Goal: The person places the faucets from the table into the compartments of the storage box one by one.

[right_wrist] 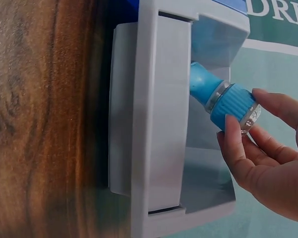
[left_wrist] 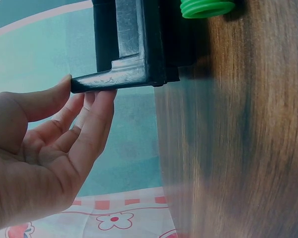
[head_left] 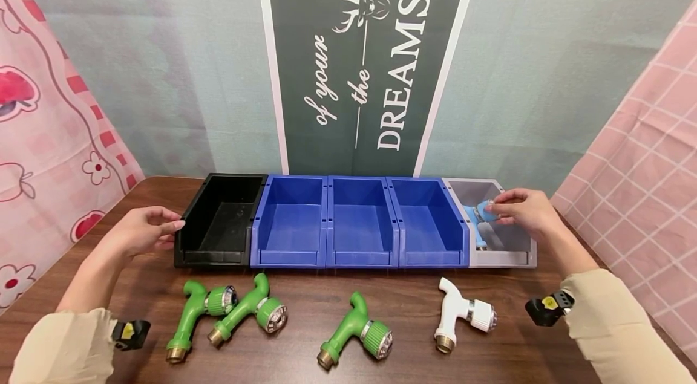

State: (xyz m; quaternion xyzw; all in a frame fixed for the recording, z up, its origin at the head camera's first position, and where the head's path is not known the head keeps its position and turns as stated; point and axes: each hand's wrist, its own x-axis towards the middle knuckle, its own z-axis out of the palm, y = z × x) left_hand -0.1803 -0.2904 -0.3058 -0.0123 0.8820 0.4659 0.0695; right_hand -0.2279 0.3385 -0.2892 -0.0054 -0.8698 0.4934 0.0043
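Observation:
My right hand point(head_left: 525, 210) pinches the ribbed knob of a light-blue faucet point(right_wrist: 233, 105) with thumb and fingers. The faucet's body hangs inside the grey bin point(head_left: 503, 258) at the row's right end; in the right wrist view the bin's front wall hides its lower part. At the opposite end, my left hand point(head_left: 143, 231) touches the side of the black bin point(head_left: 218, 258). In the left wrist view its thumb tip meets the rim of the side wall, while the fairly straight fingers point(left_wrist: 97, 119) rest against the outer face.
Between the black and grey bins stand three blue bins point(head_left: 362, 260), side by side. On the wooden table point(head_left: 414, 366) in front lie three green faucets point(head_left: 187, 320) and a white faucet point(head_left: 451, 311). A printed curtain point(head_left: 229, 69) hangs behind.

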